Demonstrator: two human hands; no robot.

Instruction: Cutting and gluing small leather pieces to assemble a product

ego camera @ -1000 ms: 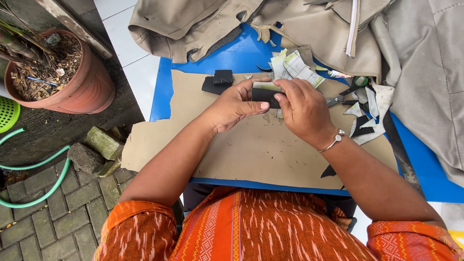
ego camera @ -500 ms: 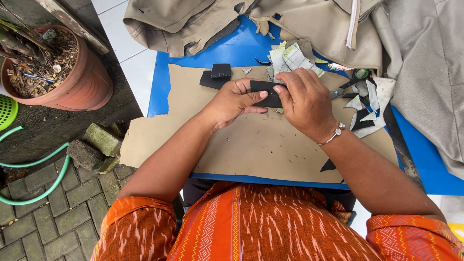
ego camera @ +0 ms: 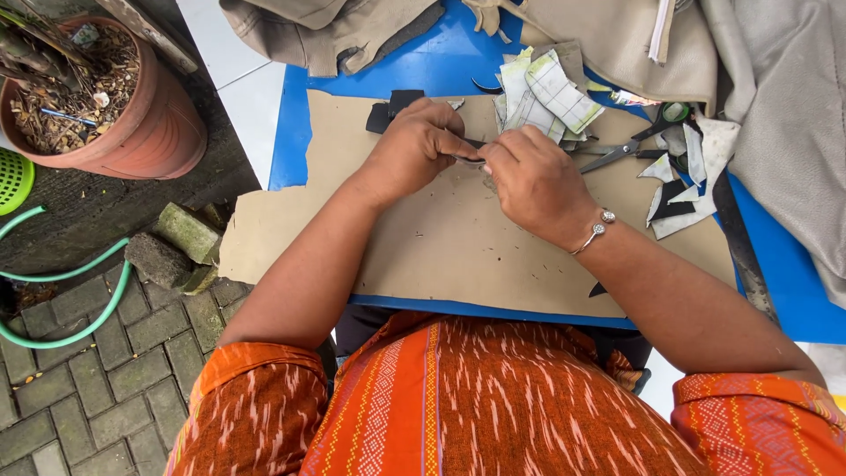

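My left hand (ego camera: 414, 150) and my right hand (ego camera: 529, 181) meet over a brown cardboard sheet (ego camera: 441, 238) on a blue table (ego camera: 441, 62). Both pinch a small dark flat piece (ego camera: 470, 161); only a thin edge of it shows between the fingers. A bracelet sits on my right wrist. Just beyond my left hand lie two small black pieces (ego camera: 392, 110).
Scissors (ego camera: 630, 145) and black and white scraps (ego camera: 683, 181) lie to the right. Patterned paper pieces (ego camera: 542, 97) and beige fabric (ego camera: 617, 35) lie at the back. A terracotta plant pot (ego camera: 123, 115), green hose (ego camera: 70, 291) and stone blocks (ego camera: 172, 247) are on the paving at left.
The dark piece, earlier seen flat between both hands, is now turned edge-on and mostly hidden by my fingers. Both hands drew closer together.
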